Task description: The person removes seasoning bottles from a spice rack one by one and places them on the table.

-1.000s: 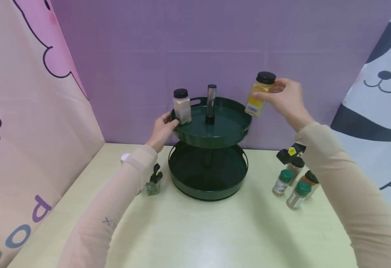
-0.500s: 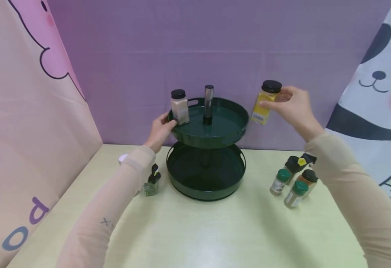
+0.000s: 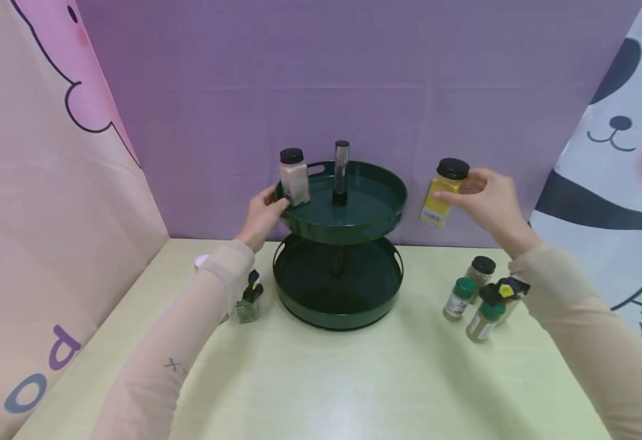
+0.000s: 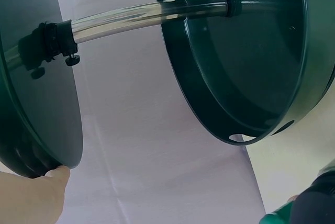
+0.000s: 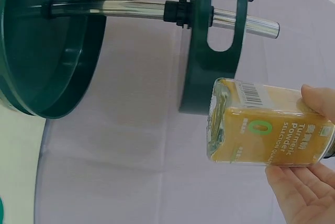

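In the head view, a dark green two-tier round tray stand (image 3: 367, 198) stands on the table. My left hand (image 3: 259, 219) grips the rim of its upper tier at the left, thumb over the edge. Just inside that rim stands a square jar of pale powder (image 3: 296, 183) with a black lid. Off to the right of the stand, my right hand (image 3: 494, 200) pinches a jar of turmeric powder (image 3: 435, 200) near its black lid. The jar hangs tilted in the air. Its turmeric label faces the camera in the right wrist view, where fingers (image 5: 301, 187) support one side.
Several spice jars (image 3: 458, 299) with green or black lids stand on the table (image 3: 321, 379) at the right. A jar of green herbs (image 3: 247, 310) and a white lid (image 3: 202, 261) show beside the left forearm. A purple cloth (image 3: 216, 122) hangs behind.
My right hand has carried the turmeric jar down and to the right, away from the upper tier. My left hand stays on the rim, and the pale powder jar has not moved.
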A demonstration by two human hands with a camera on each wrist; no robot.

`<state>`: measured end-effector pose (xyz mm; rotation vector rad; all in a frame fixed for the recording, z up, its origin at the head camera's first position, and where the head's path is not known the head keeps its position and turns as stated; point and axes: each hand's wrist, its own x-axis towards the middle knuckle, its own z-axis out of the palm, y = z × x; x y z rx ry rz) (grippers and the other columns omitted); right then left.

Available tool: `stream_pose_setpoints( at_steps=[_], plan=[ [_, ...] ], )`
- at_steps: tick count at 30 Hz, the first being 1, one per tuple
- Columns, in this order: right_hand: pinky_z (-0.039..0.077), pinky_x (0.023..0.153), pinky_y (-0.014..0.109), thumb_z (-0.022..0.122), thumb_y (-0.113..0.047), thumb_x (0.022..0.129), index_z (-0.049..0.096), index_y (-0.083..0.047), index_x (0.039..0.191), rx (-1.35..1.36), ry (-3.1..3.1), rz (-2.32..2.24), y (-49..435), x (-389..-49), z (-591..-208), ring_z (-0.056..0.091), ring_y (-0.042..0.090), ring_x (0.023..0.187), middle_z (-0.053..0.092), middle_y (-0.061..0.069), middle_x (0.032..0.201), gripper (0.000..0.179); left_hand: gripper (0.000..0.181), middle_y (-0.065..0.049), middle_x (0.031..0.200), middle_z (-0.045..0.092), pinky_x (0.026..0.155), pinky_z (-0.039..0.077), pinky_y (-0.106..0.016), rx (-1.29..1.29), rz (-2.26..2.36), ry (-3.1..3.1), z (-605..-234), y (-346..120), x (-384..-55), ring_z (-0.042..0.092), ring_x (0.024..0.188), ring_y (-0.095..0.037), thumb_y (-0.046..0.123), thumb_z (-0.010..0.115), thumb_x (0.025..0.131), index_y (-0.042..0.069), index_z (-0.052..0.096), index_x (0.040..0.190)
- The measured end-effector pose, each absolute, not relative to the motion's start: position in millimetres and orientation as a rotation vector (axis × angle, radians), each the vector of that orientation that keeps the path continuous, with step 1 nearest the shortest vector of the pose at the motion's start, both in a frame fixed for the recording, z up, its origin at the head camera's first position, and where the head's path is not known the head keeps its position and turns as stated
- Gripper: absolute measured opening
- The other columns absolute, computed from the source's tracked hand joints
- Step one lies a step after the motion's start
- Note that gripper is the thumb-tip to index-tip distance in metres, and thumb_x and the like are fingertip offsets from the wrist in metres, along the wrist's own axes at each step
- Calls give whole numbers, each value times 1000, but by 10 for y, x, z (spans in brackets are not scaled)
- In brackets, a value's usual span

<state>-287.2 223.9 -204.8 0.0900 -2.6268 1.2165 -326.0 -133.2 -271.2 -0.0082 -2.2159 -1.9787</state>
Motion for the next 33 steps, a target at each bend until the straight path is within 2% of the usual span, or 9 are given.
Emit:
stream_pose_setpoints(
  at_steps=[17,24,33],
  plan=[
    [38,95,56,64,-65,67,45,0,123,64,-2724,1140,2443,-2749,-2540,49,36,115,53,21,124,89,56,-11,143,39,108,32,-33,-22,-1977,-2223,-2740,-1335,-3266,38,130,-19,12,48,90,6,29,143],
    [42,90,55,64,-61,72,46,0,122,69,-2759,1123,2505,-2677,-2728,50,37,112,53,23,123,82,57,-11,144,38,108,33,-34,-18,-1974,-2229,-2723,-1350,-3254,38,130,-19,12,48,90,7,29,143],
    [40,94,55,67,-58,71,43,2,126,40,-2782,1177,2539,-2641,-2903,48,39,115,50,24,126,84,58,-11,145,36,108,32,-33,-13,-1981,-2224,-2734,-1365,-3268,36,131,-18,12,47,90,6,26,144]
  ],
)
